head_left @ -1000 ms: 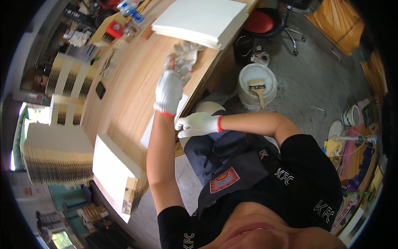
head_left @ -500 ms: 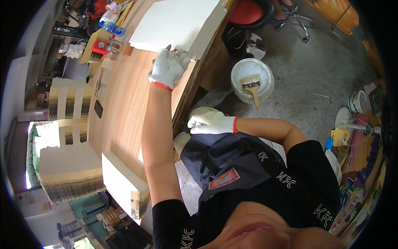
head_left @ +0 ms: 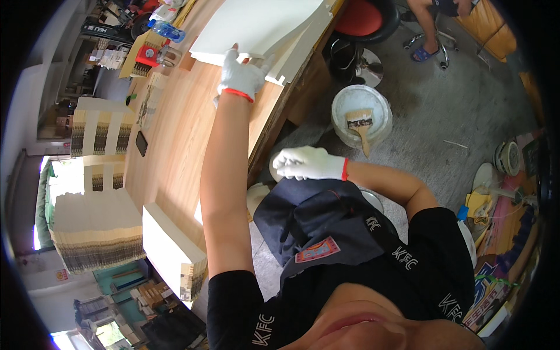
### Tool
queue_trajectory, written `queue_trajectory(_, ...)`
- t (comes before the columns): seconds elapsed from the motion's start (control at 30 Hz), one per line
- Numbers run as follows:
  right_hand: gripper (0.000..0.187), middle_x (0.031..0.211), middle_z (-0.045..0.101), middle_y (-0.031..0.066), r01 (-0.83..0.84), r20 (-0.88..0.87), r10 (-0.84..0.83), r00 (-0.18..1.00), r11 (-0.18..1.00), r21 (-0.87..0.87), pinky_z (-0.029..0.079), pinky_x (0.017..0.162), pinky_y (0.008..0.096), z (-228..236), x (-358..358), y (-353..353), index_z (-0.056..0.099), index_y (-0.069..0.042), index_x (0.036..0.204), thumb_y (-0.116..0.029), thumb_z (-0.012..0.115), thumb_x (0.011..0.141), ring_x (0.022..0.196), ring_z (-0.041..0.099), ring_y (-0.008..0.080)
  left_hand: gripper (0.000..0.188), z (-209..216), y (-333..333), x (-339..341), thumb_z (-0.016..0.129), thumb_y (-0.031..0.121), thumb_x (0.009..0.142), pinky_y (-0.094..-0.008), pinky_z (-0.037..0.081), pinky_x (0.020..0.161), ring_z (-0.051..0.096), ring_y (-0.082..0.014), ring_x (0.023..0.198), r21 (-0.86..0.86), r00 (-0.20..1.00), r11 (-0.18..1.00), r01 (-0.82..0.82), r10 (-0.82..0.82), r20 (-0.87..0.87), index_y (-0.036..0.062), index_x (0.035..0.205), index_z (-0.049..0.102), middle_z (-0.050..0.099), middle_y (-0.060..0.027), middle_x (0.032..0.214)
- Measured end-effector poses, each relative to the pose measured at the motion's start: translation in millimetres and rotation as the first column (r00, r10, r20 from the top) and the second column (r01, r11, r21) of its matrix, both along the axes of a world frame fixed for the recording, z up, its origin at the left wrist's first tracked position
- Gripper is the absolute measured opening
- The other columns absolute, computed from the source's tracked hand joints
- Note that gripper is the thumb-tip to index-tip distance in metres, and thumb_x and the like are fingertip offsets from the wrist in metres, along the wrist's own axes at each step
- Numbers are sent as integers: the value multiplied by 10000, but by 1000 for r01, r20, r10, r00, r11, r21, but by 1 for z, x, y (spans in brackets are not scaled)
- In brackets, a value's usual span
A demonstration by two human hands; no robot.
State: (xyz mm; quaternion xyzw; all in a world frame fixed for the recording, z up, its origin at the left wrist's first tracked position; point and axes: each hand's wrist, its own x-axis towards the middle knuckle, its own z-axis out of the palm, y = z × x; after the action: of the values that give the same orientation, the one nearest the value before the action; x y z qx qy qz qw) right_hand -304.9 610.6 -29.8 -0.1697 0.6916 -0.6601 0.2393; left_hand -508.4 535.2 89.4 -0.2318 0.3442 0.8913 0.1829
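My left hand, in a white knitted glove with a red cuff, is at the near edge of a stack of large white sheets on the wooden table. Its bare thumb tip lies over the edge and the other fingers are at the corner, where the upper sheets bend. The grip underneath is partly hidden. Over my lap, my right hand wears the same kind of glove. Its fingers are loosely curled together, and nothing shows in them. A dark apron covers my lap just below that hand.
A pale bucket with a wide brush across it stands right of the table. Beyond it is a red-seated stool. A phone, a blue bottle and stacked boards are to the left.
My left hand has reached slightly farther, its thumb now over the sheets' edge, and the upper sheets have bent at the corner. My right hand has stayed over my lap, shifting slightly.
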Motion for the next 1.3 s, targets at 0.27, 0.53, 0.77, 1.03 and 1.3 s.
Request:
queue_trajectory(0.27, 276, 852, 685, 38, 370, 59, -366, 929, 904, -214, 519, 568, 249, 56, -100, 67, 650, -72, 1071, -324, 582, 980, 659, 612, 101, 207, 7, -57, -19, 418, 105, 982, -321, 648, 698, 684, -341, 909, -138, 955, 985, 102, -136, -263, -35, 1121, 481, 615, -243, 1153)
queue_trajectory(0.53, 392, 1320, 583, 80, -37, 74, 109, 991, 769, -638, 481, 994, 326, 105, -172, 15, 419, -20, 1400, -209, 385, 1058, 1171, 563, 152, 322, 20, -293, 136, 406, 140, 980, -255, 561, 474, 653, -225, 611, -431, 929, 902, 26, -180, -322, -91, 1158, 543, 668, -224, 853)
queue_trajectory(0.77, 348, 808, 613, 13, -22, -177, 87, 980, 940, 339, 441, 524, 236, 56, -182, -144, 730, -82, 998, -404, 656, 888, 678, 507, 83, 363, -51, -405, 236, 436, 135, 935, -313, 532, 517, 657, -252, 694, -645, 983, 742, -182, 137, -121, -28, 1251, 506, 672, -245, 922)
queue_trajectory(1.03, 507, 1013, 693, 65, 2, -414, 257, 873, 848, 530, 513, 741, 314, 19, -197, -177, 643, -46, 1177, -470, 588, 903, 855, 647, 200, 425, -73, -395, 238, 521, 162, 880, -415, 539, 805, 643, -274, 975, -917, 985, 361, -171, 67, -158, 46, 1289, 533, 641, -104, 1056)
queue_trajectory(1.3, 744, 1244, 628, 152, 489, -804, 340, 488, 657, 574, 442, 1021, 415, 35, -127, -133, 507, -105, 1366, -647, 589, 863, 1189, 568, 329, 743, -110, -346, 302, 825, 367, 756, -425, 391, 1090, 404, -359, 1355, -872, 985, -460, -167, -36, -169, 36, 1343, 513, 440, -198, 1464)
